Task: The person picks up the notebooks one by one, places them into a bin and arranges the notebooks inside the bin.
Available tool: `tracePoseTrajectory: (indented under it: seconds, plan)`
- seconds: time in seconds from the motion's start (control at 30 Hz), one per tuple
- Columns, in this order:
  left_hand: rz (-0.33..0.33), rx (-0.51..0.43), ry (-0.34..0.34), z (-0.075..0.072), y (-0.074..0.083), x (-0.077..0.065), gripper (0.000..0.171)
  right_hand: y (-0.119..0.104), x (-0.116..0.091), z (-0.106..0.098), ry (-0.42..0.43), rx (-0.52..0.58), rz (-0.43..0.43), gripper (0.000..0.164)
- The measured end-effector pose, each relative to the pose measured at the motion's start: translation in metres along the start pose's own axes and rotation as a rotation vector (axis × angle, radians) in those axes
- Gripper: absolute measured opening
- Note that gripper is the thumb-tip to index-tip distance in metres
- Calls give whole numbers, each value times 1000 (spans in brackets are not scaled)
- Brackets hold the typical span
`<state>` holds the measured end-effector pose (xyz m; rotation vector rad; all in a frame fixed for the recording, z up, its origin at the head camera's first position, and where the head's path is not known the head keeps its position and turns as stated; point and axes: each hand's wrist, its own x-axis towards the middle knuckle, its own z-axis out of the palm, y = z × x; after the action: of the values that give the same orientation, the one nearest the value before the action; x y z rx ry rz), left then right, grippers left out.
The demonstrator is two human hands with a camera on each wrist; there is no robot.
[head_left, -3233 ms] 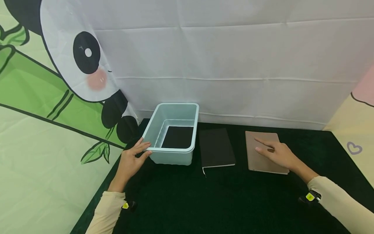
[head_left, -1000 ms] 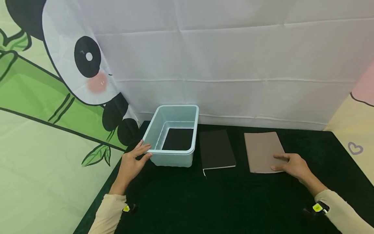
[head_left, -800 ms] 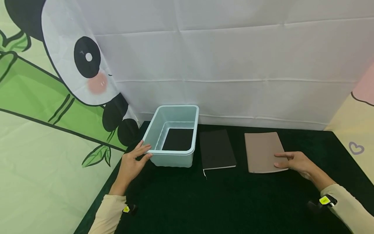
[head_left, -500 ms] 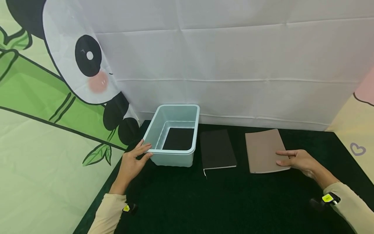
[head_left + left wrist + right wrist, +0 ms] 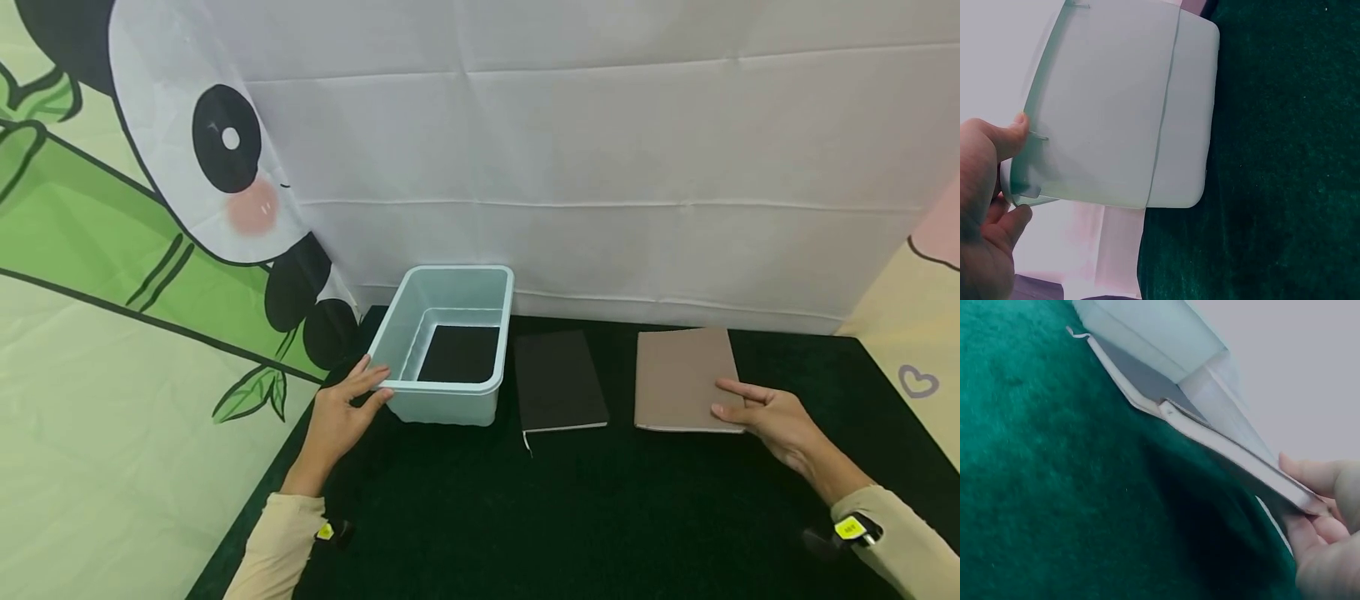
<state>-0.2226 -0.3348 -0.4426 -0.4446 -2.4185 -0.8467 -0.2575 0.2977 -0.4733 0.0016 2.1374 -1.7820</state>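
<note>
At the near left corner of a pale blue plastic bin, my left hand holds the rim between thumb and fingers. The left wrist view shows the bin's outer wall with the hand at its rim. My right hand pinches the right edge of a tan notebook, thumb on top and fingers underneath. From the right wrist, the notebook's page edge appears raised over the cloth, a dark shadow below. A black notebook lies between bin and tan notebook, its ribbon hanging out.
Inside the bin, a flat black rectangle covers part of the floor. Dark green cloth covers the table. A white sheet hangs behind it, and a printed panda backdrop stands on the left.
My right hand has moved from over the tan notebook to its right edge, taken hold, and raised it off the cloth. The left hand has stayed on the bin's rim.
</note>
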Motion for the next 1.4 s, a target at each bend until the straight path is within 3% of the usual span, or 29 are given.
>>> tracePoseTrajectory:
  seconds: [0.3,0.6,0.77,1.0,1.4]
  plan:
    - [-7,-6,-2,0,0,1,37,-19,-10,4,11,139,-55,48]
    - [-18,-17,-10,0,1,1,36,-56,-13,22,-20,203,-83,55]
    - [-21,-28,-14,-1,3,1,35,-80,-12,37,-44,233,-90,55]
    - [-18,-34,-14,-2,3,0,35,-116,-5,62,-46,202,-114,67]
    - [-2,-14,-5,-2,2,0,36,-146,15,103,-92,255,-159,73]
